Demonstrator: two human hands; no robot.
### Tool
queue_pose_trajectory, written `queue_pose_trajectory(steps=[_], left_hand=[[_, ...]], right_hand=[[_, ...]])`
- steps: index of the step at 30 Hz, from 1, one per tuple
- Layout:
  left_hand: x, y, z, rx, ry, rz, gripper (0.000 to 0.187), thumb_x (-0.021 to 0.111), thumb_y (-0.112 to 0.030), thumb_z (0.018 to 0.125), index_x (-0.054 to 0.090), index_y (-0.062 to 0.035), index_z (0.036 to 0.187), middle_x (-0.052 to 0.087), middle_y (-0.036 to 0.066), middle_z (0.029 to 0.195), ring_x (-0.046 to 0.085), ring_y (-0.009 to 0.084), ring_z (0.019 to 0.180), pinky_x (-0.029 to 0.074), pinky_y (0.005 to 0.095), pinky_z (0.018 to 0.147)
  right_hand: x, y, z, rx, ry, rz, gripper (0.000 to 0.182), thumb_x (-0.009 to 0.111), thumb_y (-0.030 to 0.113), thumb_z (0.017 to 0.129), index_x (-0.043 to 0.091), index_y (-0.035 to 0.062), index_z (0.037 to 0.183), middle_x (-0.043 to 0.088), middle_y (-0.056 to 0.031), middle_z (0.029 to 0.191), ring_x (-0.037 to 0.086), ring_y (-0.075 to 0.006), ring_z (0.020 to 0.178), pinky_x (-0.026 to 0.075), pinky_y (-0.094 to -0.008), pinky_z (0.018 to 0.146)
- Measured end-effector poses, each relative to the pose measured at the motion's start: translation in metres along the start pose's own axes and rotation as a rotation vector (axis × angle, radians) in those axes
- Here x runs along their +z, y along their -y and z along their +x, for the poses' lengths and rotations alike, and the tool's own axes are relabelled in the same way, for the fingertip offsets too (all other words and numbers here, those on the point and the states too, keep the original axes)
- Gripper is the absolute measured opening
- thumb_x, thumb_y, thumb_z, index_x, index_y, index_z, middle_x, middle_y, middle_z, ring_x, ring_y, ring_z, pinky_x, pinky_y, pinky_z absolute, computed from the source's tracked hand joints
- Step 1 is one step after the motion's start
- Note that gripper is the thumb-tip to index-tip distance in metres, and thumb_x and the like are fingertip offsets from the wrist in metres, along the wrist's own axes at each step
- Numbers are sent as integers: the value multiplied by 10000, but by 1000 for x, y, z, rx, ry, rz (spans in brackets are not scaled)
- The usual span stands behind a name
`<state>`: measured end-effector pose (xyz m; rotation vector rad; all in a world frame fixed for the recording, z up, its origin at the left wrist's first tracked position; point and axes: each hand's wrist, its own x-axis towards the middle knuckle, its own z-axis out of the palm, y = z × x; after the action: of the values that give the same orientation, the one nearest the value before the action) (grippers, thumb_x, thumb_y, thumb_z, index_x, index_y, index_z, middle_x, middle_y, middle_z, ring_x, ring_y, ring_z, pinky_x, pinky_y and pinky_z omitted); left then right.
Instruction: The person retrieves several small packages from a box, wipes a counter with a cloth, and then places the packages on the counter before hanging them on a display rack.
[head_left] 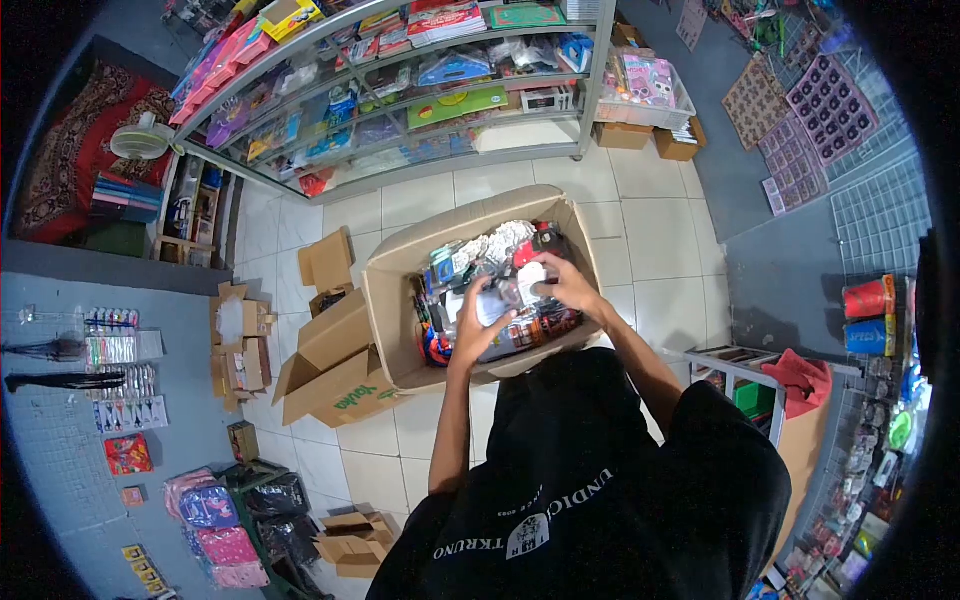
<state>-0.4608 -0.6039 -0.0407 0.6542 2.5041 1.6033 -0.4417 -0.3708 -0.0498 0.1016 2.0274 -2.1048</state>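
Note:
A large open cardboard box (400, 345) stands on the tiled floor, filled with packaged small goods (540, 328). Over its contents, my left hand (478, 325) has its thumb and fingers apart, beside a clear plastic package. My right hand (568, 285) is closed at a round white item (530, 283) in clear wrapping, near the middle of the box. Red and black packs lie just behind my right hand, and white packets (497, 243) are heaped toward the back. What lies under my hands is hidden.
A glass display case (390, 165) with stationery stands behind the box. An open carton (340, 360) touches the left side area, with smaller boxes (240, 345) farther left. Bags (220, 530) lie at lower left. A metal-framed rack (745, 385) stands at right.

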Motion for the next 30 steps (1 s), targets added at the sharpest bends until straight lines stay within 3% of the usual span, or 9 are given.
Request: queue_pose_trajectory(steps=[4, 5, 9, 10, 13, 16, 20, 21, 30], left_hand=[[10, 11, 5, -335, 331, -331, 464, 772, -223, 811, 590, -9, 1179, 650, 50, 962, 586, 141, 918, 458, 303, 834], [9, 12, 0, -534, 358, -330, 334, 742, -204, 842, 641, -25, 1105, 631, -10, 859, 558, 95, 830, 451, 265, 772], [19, 35, -19, -399, 110, -502, 219, 697, -221, 882, 672, -46, 1012, 620, -33, 841, 519, 44, 782, 412, 229, 701], [16, 34, -24, -568, 102, -548, 209, 689, -231, 892, 674, -62, 1014, 612, -54, 829, 500, 15, 755, 374, 194, 648], [17, 33, -31, -576, -1, -696, 209, 679, -238, 907, 666, -75, 1037, 617, -59, 845, 507, 5, 719, 362, 172, 582], [14, 11, -31, -662, -181, -806, 175, 675, -222, 910, 666, -90, 1024, 638, -50, 870, 550, 20, 734, 412, 185, 597], [14, 16, -32, -727, -160, -881, 222, 622, -178, 941, 596, -81, 1139, 615, 23, 1043, 602, 123, 926, 558, 343, 782], [14, 17, -32, -744, -162, -896, 251, 628, -206, 939, 590, -83, 1155, 612, 27, 1058, 595, 121, 938, 553, 333, 776], [28, 23, -22, -677, -66, -694, 353, 616, -277, 953, 539, -108, 1253, 586, 41, 1084, 585, 123, 949, 528, 304, 750]], right_hand=[[16, 7, 7, 62, 165, 101, 466, 683, -25, 815, 494, 62, 1233, 642, -71, 1071, 585, -169, 1035, 475, -319, 896], [19, 6, 10, 50, 139, 95, 458, 678, -30, 814, 505, 65, 1227, 646, -84, 1047, 592, -175, 1010, 483, -321, 863], [28, 11, 11, 111, 22, 210, 434, 681, -11, 819, 531, 79, 1216, 646, -86, 983, 600, -181, 968, 487, -296, 809], [28, 6, 11, 118, 33, 222, 447, 675, 0, 843, 514, 108, 1245, 633, -63, 1049, 585, -132, 1020, 472, -255, 786], [35, 5, 6, 213, -9, 546, 512, 688, 13, 839, 488, 122, 1298, 559, -76, 1135, 589, -184, 1070, 503, -299, 840], [41, 6, 3, 217, 46, 309, 537, 702, 27, 831, 473, 107, 1311, 540, -78, 1130, 580, -189, 1076, 512, -312, 872], [46, -23, 7, 226, -13, 292, 384, 725, 46, 819, 556, 62, 1165, 577, -69, 1039, 592, -167, 980, 547, -314, 792], [47, -21, 6, 239, -44, 317, 298, 727, 47, 819, 587, 51, 1083, 603, -56, 984, 602, -153, 922, 550, -302, 755], [40, -22, -7, 161, -166, 340, 264, 738, 73, 824, 609, 41, 1052, 632, -30, 977, 598, -117, 882, 504, -264, 786]])
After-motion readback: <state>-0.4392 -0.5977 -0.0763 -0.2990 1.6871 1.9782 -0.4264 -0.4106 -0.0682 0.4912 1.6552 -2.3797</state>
